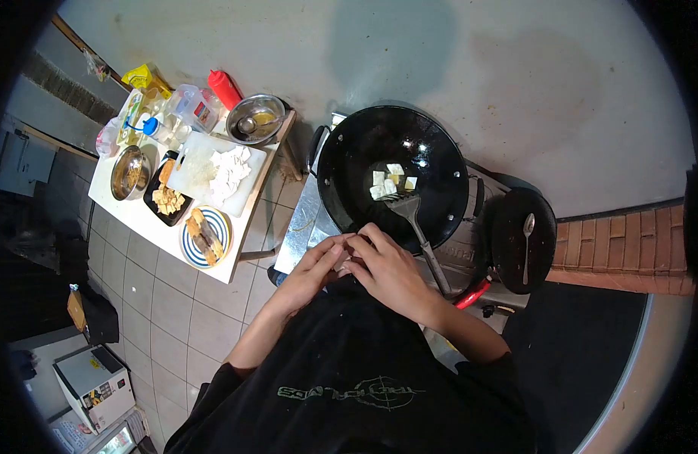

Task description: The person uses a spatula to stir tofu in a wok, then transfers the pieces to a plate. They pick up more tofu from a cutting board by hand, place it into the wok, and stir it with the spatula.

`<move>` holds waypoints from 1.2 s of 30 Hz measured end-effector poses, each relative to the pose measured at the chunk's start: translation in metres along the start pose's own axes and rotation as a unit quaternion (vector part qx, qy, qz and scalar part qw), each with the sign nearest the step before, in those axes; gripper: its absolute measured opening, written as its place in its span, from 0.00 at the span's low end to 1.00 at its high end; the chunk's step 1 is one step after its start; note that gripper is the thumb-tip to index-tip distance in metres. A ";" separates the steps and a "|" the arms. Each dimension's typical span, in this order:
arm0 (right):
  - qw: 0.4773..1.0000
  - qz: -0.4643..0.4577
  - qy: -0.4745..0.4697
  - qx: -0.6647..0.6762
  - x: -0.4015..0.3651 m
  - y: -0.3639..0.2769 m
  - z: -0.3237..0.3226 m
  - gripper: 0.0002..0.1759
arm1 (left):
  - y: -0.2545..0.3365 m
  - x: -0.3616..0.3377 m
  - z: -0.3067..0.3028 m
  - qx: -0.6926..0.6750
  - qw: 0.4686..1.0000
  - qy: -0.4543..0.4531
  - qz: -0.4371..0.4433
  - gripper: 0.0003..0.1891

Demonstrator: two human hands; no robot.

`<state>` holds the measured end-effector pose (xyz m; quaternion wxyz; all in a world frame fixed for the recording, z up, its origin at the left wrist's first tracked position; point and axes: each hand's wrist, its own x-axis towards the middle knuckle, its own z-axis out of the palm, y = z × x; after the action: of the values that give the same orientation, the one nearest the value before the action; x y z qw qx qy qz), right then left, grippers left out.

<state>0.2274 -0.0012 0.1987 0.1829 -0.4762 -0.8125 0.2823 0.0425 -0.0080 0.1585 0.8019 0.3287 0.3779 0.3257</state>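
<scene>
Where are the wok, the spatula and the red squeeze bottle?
wok (428, 144), head view, on the bare inner wall, upper right.
spatula (403, 203), head view, on its blade end.
red squeeze bottle (225, 89), head view, on the middle of its body.

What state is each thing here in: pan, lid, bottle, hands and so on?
Wok, uncovered, a few white cubes inside.
Spatula, resting in the wok, no hand on it.
Lid, off, lying beside the wok, a spoon on top.
Red bottle, standing, cap on.
Metal bowl, uncovered, something yellow inside.
Left hand, fingers bent, pressed against the other.
Right hand, fingers bent over something small and pale.
</scene>
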 end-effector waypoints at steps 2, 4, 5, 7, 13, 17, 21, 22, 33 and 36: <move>1.000 -0.007 0.002 0.001 -0.001 0.000 0.000 0.16 | -0.003 -0.001 -0.001 -0.002 1.000 -0.004 -0.002 0.23; 1.000 -0.002 -0.017 0.011 0.000 -0.001 0.001 0.15 | -0.010 -0.001 -0.004 -0.001 1.000 -0.007 0.000 0.24; 1.000 -0.004 -0.019 0.010 0.001 -0.001 0.002 0.15 | -0.009 -0.003 -0.003 -0.002 1.000 -0.006 0.001 0.24; 1.000 -0.016 -0.021 0.011 0.002 0.001 0.007 0.15 | -0.006 -0.005 0.000 -0.008 1.000 0.012 -0.004 0.24; 0.999 -0.041 -0.006 0.022 0.006 -0.003 0.012 0.15 | -0.005 -0.008 -0.003 -0.045 0.999 0.017 0.001 0.25; 0.999 -0.047 -0.008 0.013 0.006 -0.002 0.013 0.16 | -0.006 -0.008 -0.005 -0.014 0.998 0.046 -0.030 0.26; 0.998 -0.047 -0.032 -0.023 0.004 -0.002 0.010 0.18 | -0.004 -0.007 0.002 -0.057 0.998 0.033 -0.012 0.27; 0.998 -0.049 -0.031 -0.030 0.002 -0.002 0.011 0.18 | -0.004 -0.006 0.004 -0.072 0.997 0.036 -0.013 0.27; 0.983 0.025 0.017 0.183 -0.007 0.003 0.009 0.07 | -0.009 0.003 -0.003 -0.073 0.996 -0.028 -0.038 0.20; 0.966 0.056 0.028 0.249 -0.003 -0.006 -0.011 0.06 | -0.003 0.003 -0.001 -0.069 0.996 -0.039 -0.032 0.18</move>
<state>0.2315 -0.0033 0.2110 0.3026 -0.4683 -0.6828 0.4721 0.0443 -0.0078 0.1545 0.8467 0.2725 0.3333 0.3125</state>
